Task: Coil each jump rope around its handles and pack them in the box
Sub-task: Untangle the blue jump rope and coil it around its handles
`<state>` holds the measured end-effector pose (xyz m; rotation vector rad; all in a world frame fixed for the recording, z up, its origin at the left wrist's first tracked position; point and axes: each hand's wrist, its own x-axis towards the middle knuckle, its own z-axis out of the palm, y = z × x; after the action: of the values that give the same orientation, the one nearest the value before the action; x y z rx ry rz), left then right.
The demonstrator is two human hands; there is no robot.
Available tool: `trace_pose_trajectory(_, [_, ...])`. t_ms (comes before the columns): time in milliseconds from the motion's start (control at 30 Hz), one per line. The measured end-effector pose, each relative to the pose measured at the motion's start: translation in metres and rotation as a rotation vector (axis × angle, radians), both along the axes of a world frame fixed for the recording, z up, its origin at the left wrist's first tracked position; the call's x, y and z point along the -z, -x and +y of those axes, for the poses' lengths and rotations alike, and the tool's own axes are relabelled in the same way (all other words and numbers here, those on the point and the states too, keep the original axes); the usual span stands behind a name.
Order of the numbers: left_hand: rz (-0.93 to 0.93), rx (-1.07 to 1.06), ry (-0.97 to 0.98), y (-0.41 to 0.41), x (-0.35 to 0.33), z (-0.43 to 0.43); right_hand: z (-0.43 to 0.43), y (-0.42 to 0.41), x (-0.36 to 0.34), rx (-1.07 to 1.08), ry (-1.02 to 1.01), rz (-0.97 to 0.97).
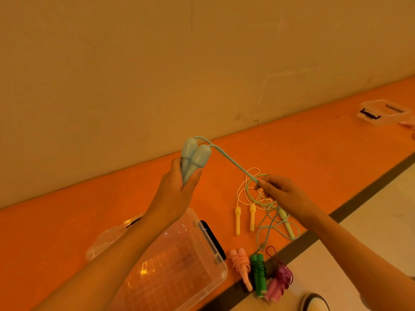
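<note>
We held the pale blue jump rope's two bulbous plastic handles (194, 160) side by side and upright in our left hand (174, 194), raised above the orange floor (314, 149). The left grip was closed round their lower ends, so the pair made one core to wind on. From their tops the blue cord (233, 163) ran taut down to the right, where our right hand (285, 194) pinched it between thumb and fingertips. We judged the tension was there to keep the first turn tight.

Below that hand the slack dropped to the floor, tangled with the loose cords of a yellow-handled rope (237, 221) and a pale green-handled rope (287, 223), neither coiled yet.

Both forearms reached forward, the left wrist cocked upward, the right hand lower and further right.

The open clear plastic box (221, 262) stood near left. Just right of it lay three wound bundles outside the box: a pink bundle (241, 265), a green bundle (259, 274) and a magenta bundle (279, 281).
</note>
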<state>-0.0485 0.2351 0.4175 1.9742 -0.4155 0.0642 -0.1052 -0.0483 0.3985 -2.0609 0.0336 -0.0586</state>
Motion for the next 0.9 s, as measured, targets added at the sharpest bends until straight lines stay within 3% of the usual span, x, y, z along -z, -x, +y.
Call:
trace_pose_trajectory(233, [0.247,0.016,0.381,0.008,0.006,-0.022,0.058,0.012,0.016,-0.29,0.113,0.073])
trace_pose_trajectory(400, [0.476,0.136,0.493,0.018,0.003,-0.032,0.079,0.017,0.015,-0.385,0.145,0.1])
trace_pose_trajectory(567, [0.474,0.157,0.303,0.009,0.003,-0.023,0.062,0.01,0.013,-0.334,0.181,0.056])
trace_pose_trajectory(800, [0.066,-0.045,-0.16,-0.002,0.007,-0.004,0.029,0.005,0.006,-0.282,0.309,-0.028])
trace_pose_trajectory(900, [-0.02,-0.104,-0.263,-0.004,0.004,0.003,0.023,0.007,-0.001,-0.304,0.38,-0.091])
